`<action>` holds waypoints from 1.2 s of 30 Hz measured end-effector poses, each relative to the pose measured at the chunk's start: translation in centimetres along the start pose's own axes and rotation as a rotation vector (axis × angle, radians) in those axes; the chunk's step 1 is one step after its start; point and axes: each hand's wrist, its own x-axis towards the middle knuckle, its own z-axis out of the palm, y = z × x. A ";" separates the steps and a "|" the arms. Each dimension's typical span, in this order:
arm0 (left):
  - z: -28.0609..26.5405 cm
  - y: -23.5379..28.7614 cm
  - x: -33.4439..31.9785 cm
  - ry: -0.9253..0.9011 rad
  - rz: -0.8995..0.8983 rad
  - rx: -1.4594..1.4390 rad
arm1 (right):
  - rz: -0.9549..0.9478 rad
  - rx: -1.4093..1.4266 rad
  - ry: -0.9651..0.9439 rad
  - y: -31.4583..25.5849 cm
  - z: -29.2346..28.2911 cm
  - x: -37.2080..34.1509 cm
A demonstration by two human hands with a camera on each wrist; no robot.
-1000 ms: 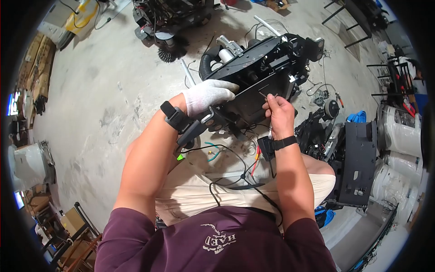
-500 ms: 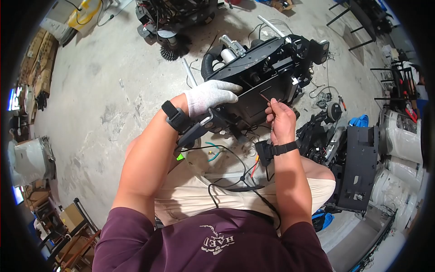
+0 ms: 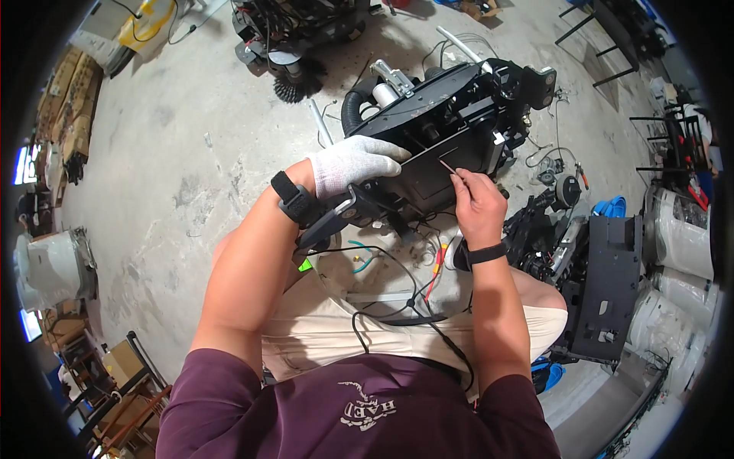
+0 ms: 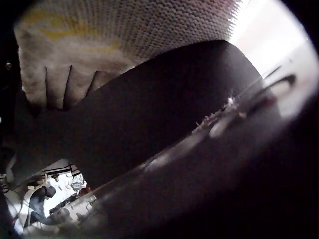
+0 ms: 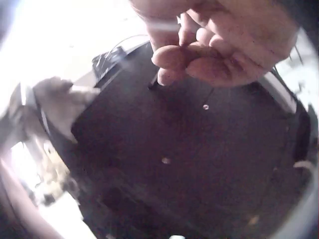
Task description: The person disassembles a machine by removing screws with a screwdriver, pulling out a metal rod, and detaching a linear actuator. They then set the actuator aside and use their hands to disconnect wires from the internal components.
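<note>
Machine [image 3: 413,109], black and boxy, lying aslant on the grey concrete floor [image 3: 153,138], flat panel [image 3: 424,183] facing the pale trousers [image 3: 306,321]. At the machine's left end, left hand [image 3: 359,164] in a white glove [image 4: 149,30], fingers bent over the panel's upper edge and gripping it. Just in front of the panel, bare right hand [image 3: 479,205], thumb and forefinger pinched together on a thin rod [image 3: 446,165]. Exact kind of rod too small to tell; contact with the panel likewise unclear.

Probably in the middle of fine fastening or loosening work on the panel. Next move likely calling for a firm left-hand hold and careful lining-up of the rod's tip with some small fitting.

Panel smooth, matte and dark, with tiny pale dots in the right wrist view; glove coarse-knit, stained yellow. On the machine's far side, ribbed rubbery hose [image 3: 352,112] in a curve, plus shiny metal bracket [image 3: 391,76]. Beyond the hose, round brush [image 3: 289,86] of stiff black bristles. Between machine and trousers, teal-handled pliers [image 3: 362,258]. Right of the machine, long dark plate [image 3: 608,287] with cut-out holes.
</note>
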 end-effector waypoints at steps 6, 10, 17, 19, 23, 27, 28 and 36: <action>-0.3 0.1 0.1 -0.015 0.023 0.066 | 0.115 0.200 -0.020 0.0 0.8 -1.1; -0.3 0.1 0.2 0.019 0.043 0.121 | 0.472 0.744 -0.128 -0.2 0.1 -1.3; -0.1 -0.1 0.1 0.086 0.077 0.190 | 0.728 1.071 -0.149 0.5 0.8 -1.8; -0.4 -0.4 0.3 0.076 0.084 0.206 | 0.751 1.064 -0.134 0.6 0.9 -2.0; -0.5 -0.2 0.3 0.058 0.110 0.208 | 0.714 0.816 -0.107 1.0 1.1 -2.3; -0.5 0.5 -0.1 0.070 0.070 0.233 | 0.185 0.130 -0.093 0.7 -0.3 -1.1; -0.5 0.8 -0.4 0.089 0.067 0.260 | 0.192 0.131 -0.080 0.7 -0.1 -1.2; -5.6 2.6 0.4 0.677 0.173 -0.053 | 1.113 1.220 -0.081 0.5 0.3 -1.5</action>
